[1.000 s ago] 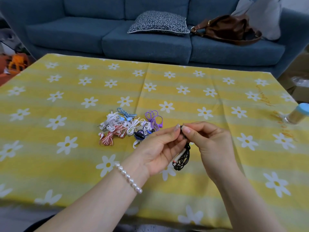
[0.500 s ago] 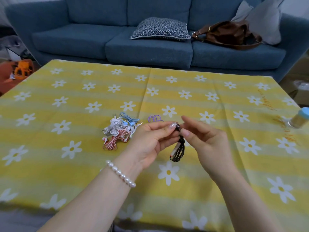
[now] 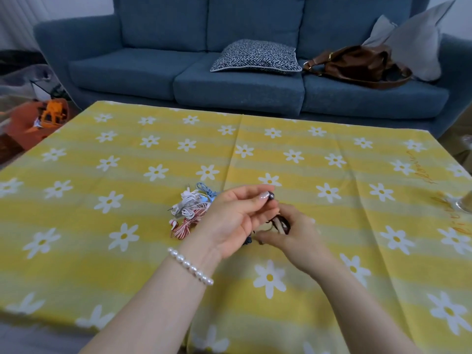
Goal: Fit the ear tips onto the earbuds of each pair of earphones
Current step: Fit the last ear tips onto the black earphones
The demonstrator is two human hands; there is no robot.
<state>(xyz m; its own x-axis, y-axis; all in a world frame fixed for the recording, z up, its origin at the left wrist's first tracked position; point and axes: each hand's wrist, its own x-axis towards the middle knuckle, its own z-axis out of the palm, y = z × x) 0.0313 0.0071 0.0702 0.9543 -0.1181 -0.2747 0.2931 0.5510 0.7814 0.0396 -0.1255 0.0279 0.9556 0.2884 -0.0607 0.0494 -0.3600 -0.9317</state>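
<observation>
Yellow daisy-print tablecloth | left hand pinches dark round earbud | right hand grips black coiled cable | heap of bundled earphones at left looks untouched

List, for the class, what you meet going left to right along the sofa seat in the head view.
Patterned cushion → brown leather bag → grey pillow.
</observation>
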